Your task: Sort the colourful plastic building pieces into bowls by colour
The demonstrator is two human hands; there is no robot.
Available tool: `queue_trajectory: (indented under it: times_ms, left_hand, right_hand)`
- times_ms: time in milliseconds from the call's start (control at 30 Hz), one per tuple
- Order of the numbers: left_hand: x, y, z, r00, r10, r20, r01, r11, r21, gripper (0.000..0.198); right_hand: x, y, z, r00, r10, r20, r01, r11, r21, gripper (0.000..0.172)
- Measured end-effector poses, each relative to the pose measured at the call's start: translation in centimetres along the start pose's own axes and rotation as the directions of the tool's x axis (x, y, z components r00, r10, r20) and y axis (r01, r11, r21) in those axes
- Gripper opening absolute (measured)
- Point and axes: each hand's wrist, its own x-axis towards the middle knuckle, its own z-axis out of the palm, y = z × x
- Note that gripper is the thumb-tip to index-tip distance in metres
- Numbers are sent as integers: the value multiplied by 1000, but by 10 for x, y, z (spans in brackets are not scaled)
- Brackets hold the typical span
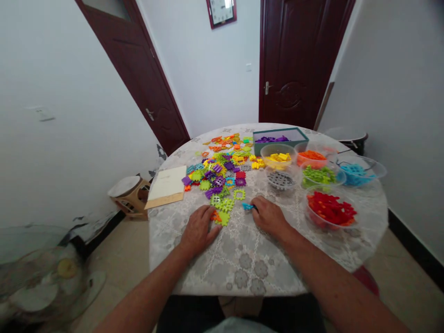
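My right hand (268,214) is closed, with a blue toothed plastic building piece (247,206) between its fingertips, just above or on the cloth. My left hand (198,230) rests on the table, thumb and fingers apart, beside an orange building piece (215,216) and a lime-green one (224,218); its fingertips seem to touch the orange one. Beyond both hands spreads a loose pile of mixed building pieces (218,180) in purple, green, yellow, orange and blue. A square green frame piece (239,194) lies at the pile's near right edge.
Clear bowls on the right hold sorted pieces: red (331,208), green (318,175), blue (357,173), grey (279,179), yellow (278,158) and orange (311,157). Behind them stands a box (298,134) of purple pieces. An open notebook (168,182) lies at the left table edge.
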Motion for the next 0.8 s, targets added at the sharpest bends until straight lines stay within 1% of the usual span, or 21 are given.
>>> queue_trajectory:
  times_ms: [200, 333, 433, 533, 633, 733, 800]
  left_hand:
    - [0, 2, -2, 1000, 2, 8, -2, 1000, -5, 50]
    - [0, 0, -1, 1000, 4, 0, -4, 1000, -25, 45]
    - [0, -2, 1, 1000, -1, 9, 1, 999, -37, 42]
    - [4, -4, 0, 1000, -2, 31, 4, 999, -51, 39]
    - [10, -8, -2, 999, -1, 47, 6, 996, -86, 31]
    - [18, -19, -2, 996, 9, 94, 1, 994, -108, 31]
    - [24, -28, 0, 994, 13, 111, 1, 992, -129, 34]
  right_hand:
    - [-1, -2, -1, 1000, 0, 0, 0, 1000, -7, 18]
    - [-1, -1, -1, 1000, -11, -7, 11, 999, 34, 19]
    - [0, 2, 0, 999, -15, -34, 18, 996, 87, 20]
    - [0, 5, 1, 996, -13, -89, 26, 989, 146, 20]
    - [0, 2, -3, 985, -40, -169, 74, 977, 202, 19]
    - [-3, -9, -16, 964, -77, -256, 144, 955, 258, 17]
    - [-10, -19, -29, 948, -63, -313, 163, 938, 305, 15]
